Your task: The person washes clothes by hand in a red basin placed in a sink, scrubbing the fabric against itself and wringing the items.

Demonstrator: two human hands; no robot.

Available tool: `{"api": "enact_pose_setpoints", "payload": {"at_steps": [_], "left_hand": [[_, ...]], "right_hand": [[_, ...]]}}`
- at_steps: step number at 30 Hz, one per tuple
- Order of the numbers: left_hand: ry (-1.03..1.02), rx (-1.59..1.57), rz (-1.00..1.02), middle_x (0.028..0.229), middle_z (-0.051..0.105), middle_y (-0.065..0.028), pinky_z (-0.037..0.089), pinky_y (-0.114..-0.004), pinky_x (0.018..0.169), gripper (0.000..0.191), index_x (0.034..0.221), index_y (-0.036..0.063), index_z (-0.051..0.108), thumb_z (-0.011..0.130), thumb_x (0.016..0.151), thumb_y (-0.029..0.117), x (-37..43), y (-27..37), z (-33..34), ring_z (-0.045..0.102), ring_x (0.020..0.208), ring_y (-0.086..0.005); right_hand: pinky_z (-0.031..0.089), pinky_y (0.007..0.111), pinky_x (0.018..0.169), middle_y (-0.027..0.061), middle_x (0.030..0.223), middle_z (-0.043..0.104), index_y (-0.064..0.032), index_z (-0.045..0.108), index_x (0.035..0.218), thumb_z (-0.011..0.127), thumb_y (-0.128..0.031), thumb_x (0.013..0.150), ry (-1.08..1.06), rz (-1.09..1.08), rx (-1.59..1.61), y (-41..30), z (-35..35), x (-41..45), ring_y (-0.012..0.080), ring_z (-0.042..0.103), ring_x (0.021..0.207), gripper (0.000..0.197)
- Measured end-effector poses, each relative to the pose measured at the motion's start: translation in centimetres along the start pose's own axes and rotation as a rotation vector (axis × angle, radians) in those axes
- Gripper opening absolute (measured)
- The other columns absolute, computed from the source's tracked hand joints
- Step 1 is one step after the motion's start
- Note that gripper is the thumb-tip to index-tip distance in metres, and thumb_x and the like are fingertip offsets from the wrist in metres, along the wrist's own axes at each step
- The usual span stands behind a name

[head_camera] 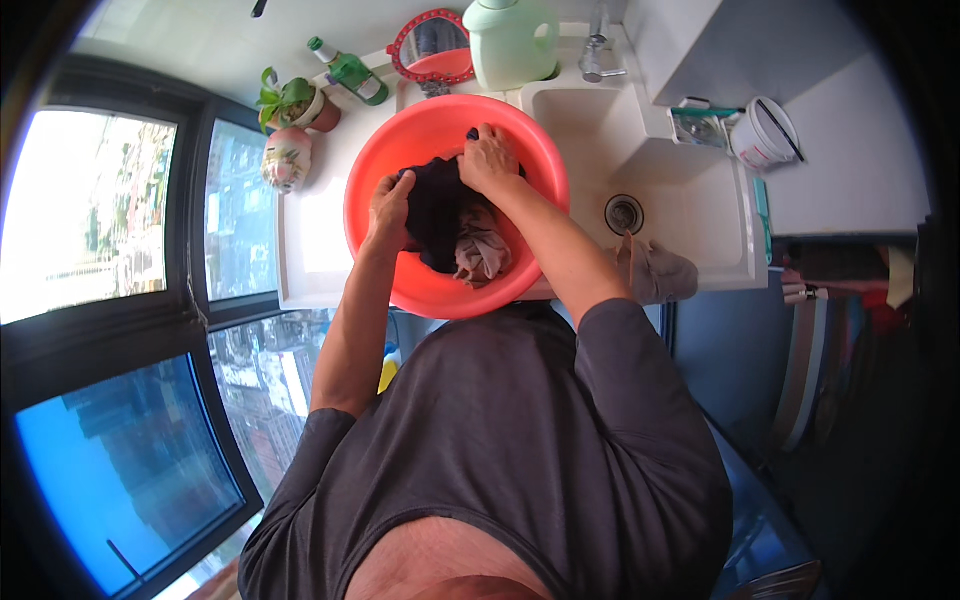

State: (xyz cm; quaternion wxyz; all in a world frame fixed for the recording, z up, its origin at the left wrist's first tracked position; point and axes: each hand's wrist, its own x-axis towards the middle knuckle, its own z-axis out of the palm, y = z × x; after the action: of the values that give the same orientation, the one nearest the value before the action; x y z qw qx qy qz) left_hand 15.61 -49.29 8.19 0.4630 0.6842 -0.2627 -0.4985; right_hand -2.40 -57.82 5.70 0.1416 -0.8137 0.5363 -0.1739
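Note:
A round red plastic basin [555,161] rests on the white sink counter before me. Inside it lies a dark cloth garment [435,202], bunched and partly spread. My left hand [391,204] grips the garment's left edge, thumb on top. At the upper right of the basin, my right hand [489,159] holds another part of the same dark cloth, a bit of which pokes out past the fingers. A crumpled pinkish-beige cloth [484,251] sits below the dark one, near the basin's front. The undersides of both cloths are hidden.
Right of the basin is a white sink [690,187] with a drain [624,214] and a faucet [594,60]. A greyish cloth [660,274] hangs over its front edge. Behind stand a pale green jug [510,52], a red-framed mirror [431,45], a green bottle [356,75] and a potted plant [300,105].

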Motion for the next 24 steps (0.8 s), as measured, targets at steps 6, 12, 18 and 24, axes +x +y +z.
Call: {"api": "enact_pose_setpoints", "payload": {"at_steps": [6, 12, 18, 24], "left_hand": [[0.141, 0.113, -0.137, 0.117, 0.061, -0.0169, 0.051, -0.033, 0.087, 0.055, 0.131, 0.0031, 0.051, 0.067, 0.087, 0.031, -0.7, -3.6, -2.0, 0.062, 0.104, -0.0247], [0.197, 0.612, 0.123, 0.122, 0.060, -0.0235, 0.049, -0.040, 0.093, 0.066, 0.134, 0.0017, 0.049, 0.073, 0.080, 0.032, -2.8, -3.6, 0.3, 0.061, 0.110, -0.0334], [0.224, 0.816, 0.123, 0.114, 0.063, -0.0264, 0.048, -0.044, 0.094, 0.062, 0.130, -0.0009, 0.049, 0.067, 0.077, 0.027, -2.2, -3.2, -0.9, 0.060, 0.111, -0.0389], [0.158, 1.038, 0.218, 0.128, 0.053, -0.0265, 0.045, -0.045, 0.098, 0.064, 0.130, -0.0013, 0.046, 0.066, 0.076, 0.026, -2.7, -1.8, 0.0, 0.055, 0.114, -0.0421]], "right_hand": [[0.046, 0.046, 0.098, 0.0258, 0.120, 0.058, -0.0026, 0.060, 0.119, 0.071, -0.026, 0.077, -0.227, 0.135, 0.281, 2.2, 0.5, -0.5, 0.0395, 0.054, 0.116, 0.049], [0.049, 0.044, 0.094, 0.0209, 0.119, 0.062, -0.0062, 0.057, 0.122, 0.075, -0.026, 0.073, -0.425, 0.244, 0.210, 2.5, 0.4, -1.2, 0.0370, 0.061, 0.108, 0.055], [0.053, 0.038, 0.077, 0.0131, 0.093, 0.069, -0.0083, 0.068, 0.094, 0.076, -0.027, 0.072, 0.057, -0.127, 0.643, 1.0, -3.2, 0.4, 0.0289, 0.068, 0.084, 0.030], [0.053, 0.044, 0.077, 0.0188, 0.092, 0.069, -0.0017, 0.063, 0.103, 0.073, -0.030, 0.077, 0.107, 0.044, 0.429, 2.7, -4.1, -1.0, 0.0344, 0.067, 0.085, 0.040]]}}
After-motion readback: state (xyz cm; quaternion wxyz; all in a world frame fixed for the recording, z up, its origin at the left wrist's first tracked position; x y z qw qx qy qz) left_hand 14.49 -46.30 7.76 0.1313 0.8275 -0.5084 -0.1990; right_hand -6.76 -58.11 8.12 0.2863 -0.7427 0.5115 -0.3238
